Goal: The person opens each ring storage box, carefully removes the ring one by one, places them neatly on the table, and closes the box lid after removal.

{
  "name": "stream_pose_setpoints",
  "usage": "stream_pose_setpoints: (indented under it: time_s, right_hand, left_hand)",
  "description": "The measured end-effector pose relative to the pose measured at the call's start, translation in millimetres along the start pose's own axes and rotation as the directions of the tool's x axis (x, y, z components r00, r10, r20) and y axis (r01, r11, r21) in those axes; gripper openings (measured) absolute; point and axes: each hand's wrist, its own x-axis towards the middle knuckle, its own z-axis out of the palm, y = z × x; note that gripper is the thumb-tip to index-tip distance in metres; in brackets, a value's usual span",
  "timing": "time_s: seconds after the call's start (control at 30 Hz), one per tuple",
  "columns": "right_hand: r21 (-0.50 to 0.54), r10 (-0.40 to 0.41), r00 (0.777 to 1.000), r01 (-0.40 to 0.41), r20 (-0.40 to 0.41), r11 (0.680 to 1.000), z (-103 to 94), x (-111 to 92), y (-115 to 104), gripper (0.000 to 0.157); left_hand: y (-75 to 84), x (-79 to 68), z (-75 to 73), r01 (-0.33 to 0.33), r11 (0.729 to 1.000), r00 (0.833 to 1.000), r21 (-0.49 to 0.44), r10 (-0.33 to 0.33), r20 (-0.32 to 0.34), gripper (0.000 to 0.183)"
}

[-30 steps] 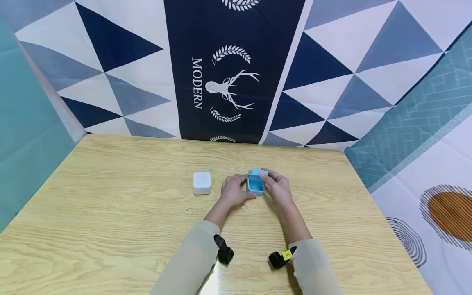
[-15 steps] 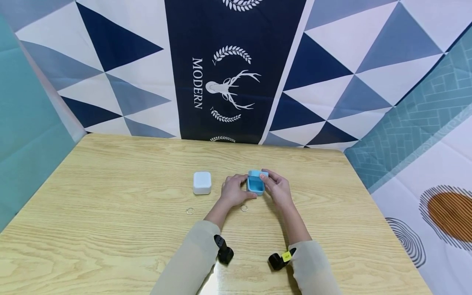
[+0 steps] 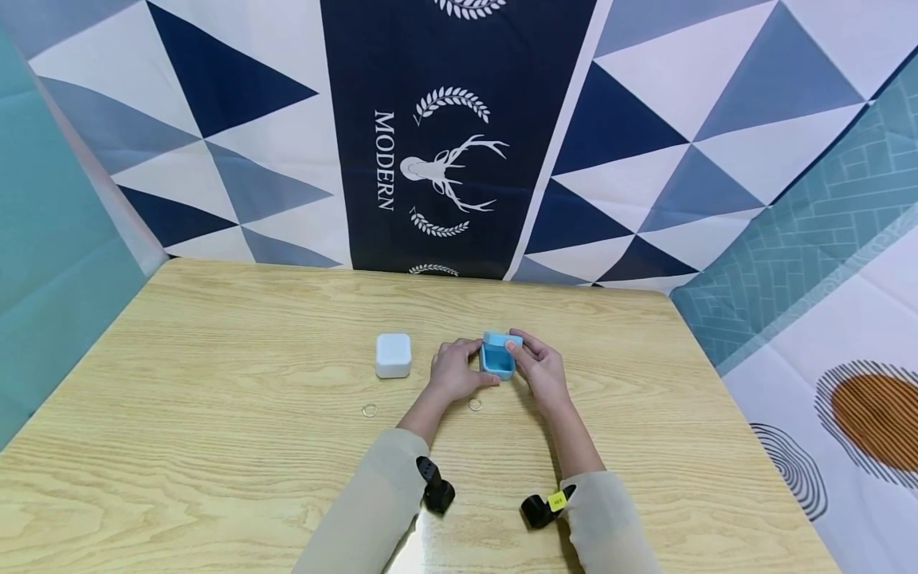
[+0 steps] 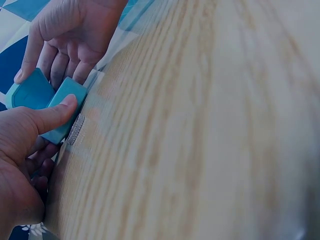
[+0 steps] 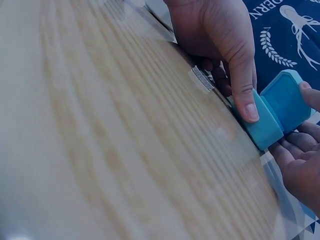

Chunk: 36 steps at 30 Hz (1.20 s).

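A small light-blue hinged box (image 3: 498, 373) stands on the table with its lid (image 3: 502, 340) tilted up at the back; the part of its inside that shows is bare blue. My left hand (image 3: 453, 372) grips the base, thumb across the front wall and fingers behind it. On the other side my right hand (image 3: 543, 368) pinches the lid's edge, its thumb on the lid's rim. A sparkly ring (image 4: 76, 130) lies on the table just in front of the box, near my left thumb. Farther left lies a second ring (image 3: 369, 410).
A closed white box (image 3: 393, 355) with rounded corners stands left of the blue one. The wooden table (image 3: 215, 383) reaches back to a patterned cloth wall (image 3: 445, 159). Small black cameras (image 3: 438, 496) are strapped to both sleeves.
The blue box's lid has tipped slightly forward and down under my right hand. My left hand, both rings and the white box stay in place.
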Motion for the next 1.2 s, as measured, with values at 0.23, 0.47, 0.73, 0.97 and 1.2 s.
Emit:
stream_pose_setpoints:
  time_s: [0.23, 0.47, 0.73, 0.97, 1.2]
  right_hand:
    - [0.012, -0.010, 1.000, 0.010, 0.013, 1.000, -0.4, -0.3, 0.4, 0.048]
    - [0.022, -0.003, 1.000, 0.003, -0.001, 1.000, -1.4, -2.7, 3.2, 0.046]
    - [-0.018, -0.035, 0.999, 0.036, 0.028, 0.999, -3.3, -2.8, 4.6, 0.047]
    - [-0.013, -0.024, 0.998, 0.025, 0.057, 1.000, -4.4, -1.7, 5.3, 0.047]
    - [0.029, -0.002, 0.996, 0.000, 0.084, 1.000, -6.4, -0.4, 2.8, 0.050]
  left_hand:
    - [-0.1, 0.4, -0.5, 0.004, 1.000, 1.000, 0.012, -0.004, 0.000, 0.072]
    - [-0.7, 0.2, -0.2, -0.009, 1.000, 1.000, 0.030, 0.009, 0.008, 0.072]
    - [0.5, -0.4, -1.4, 0.003, 1.000, 1.000, 0.014, -0.003, 0.009, 0.072]
    - [-1.0, -0.8, -1.9, 0.001, 1.000, 1.000, 0.021, -0.001, 0.015, 0.072]
    - [0.7, -0.9, -2.3, -0.002, 0.999, 1.000, 0.032, 0.001, 0.009, 0.072]
